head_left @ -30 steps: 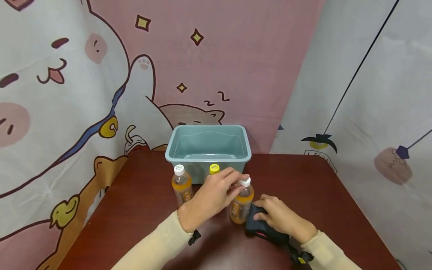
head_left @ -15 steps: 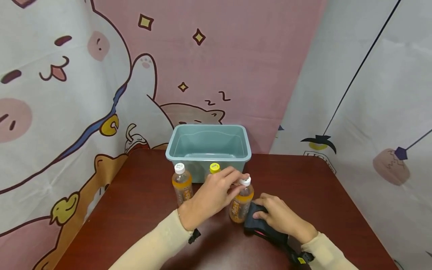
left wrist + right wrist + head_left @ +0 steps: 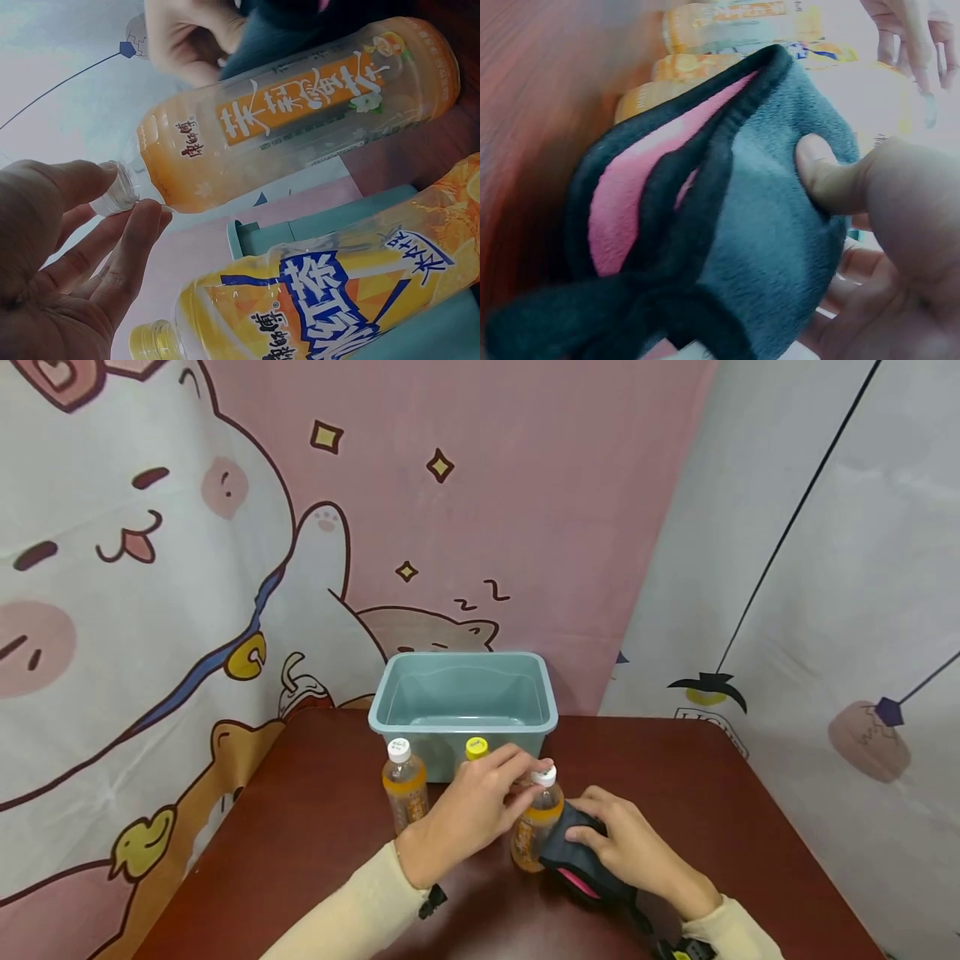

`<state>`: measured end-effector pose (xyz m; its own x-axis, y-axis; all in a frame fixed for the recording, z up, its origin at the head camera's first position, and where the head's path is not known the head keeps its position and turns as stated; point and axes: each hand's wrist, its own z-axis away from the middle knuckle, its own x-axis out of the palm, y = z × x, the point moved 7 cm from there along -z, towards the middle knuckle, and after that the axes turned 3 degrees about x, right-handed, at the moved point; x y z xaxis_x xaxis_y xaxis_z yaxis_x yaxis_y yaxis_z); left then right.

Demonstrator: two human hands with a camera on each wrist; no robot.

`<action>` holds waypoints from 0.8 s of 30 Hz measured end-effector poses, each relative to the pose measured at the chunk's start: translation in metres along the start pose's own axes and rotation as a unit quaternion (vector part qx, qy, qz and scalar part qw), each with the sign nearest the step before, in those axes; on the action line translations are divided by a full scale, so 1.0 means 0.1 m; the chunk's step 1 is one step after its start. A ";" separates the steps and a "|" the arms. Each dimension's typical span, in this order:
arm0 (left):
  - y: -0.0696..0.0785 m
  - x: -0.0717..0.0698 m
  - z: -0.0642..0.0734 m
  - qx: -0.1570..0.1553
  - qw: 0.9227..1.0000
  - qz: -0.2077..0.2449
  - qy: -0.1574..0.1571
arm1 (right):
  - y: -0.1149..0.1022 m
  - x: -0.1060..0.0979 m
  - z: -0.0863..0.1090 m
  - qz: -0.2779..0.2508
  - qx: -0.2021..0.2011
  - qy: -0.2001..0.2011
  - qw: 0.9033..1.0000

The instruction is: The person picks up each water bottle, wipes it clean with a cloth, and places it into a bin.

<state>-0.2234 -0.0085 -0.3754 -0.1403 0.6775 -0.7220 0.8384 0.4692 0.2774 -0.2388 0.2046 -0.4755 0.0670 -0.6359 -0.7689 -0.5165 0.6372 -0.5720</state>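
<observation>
A plastic drink bottle (image 3: 531, 835) with an orange label and white cap stands upright on the table. My left hand (image 3: 476, 797) pinches its cap between thumb and fingers, seen close in the left wrist view with the bottle (image 3: 292, 112). On the bottle's right, my right hand (image 3: 633, 843) grips a folded dark grey-blue cloth (image 3: 765, 217), black-edged with a pink inner side. The cloth overlaps the bottle's lower side in the head view. Behind my left hand stands a yellow-capped iced tea bottle (image 3: 300, 300), mostly hidden in the head view.
Another white-capped bottle (image 3: 405, 785) stands to the left, partly behind my left forearm. A teal plastic tub (image 3: 463, 728) sits behind the bottles at the back of the brown table (image 3: 322, 835). A cartoon-printed cloth (image 3: 555, 527) hangs behind it.
The right hand has tilted the cloth up against the bottle's side, and more of its pink inner side shows. The left hand keeps its pinch on the cap. The head view has shifted slightly.
</observation>
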 end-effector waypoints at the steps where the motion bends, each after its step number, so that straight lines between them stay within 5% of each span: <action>1: 0.00 0.01 0.01 -0.001 1.000 0.004 -0.001 | -0.01 -0.02 0.01 -0.004 -0.001 0.010 1.000; 17: 0.01 0.03 0.01 -0.008 1.000 0.023 0.000 | -0.23 -0.27 0.02 -0.057 -0.027 0.120 0.991; 24: 0.01 0.03 0.02 -0.008 1.000 0.023 0.006 | -0.28 -0.30 -0.03 -0.077 -0.019 0.113 0.990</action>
<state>-0.2223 -0.0073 -0.3782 -0.1085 0.7056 -0.7002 0.8358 0.4461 0.3199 -0.2289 0.2046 -0.4360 -0.0429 -0.8081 -0.5875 -0.5469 0.5111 -0.6630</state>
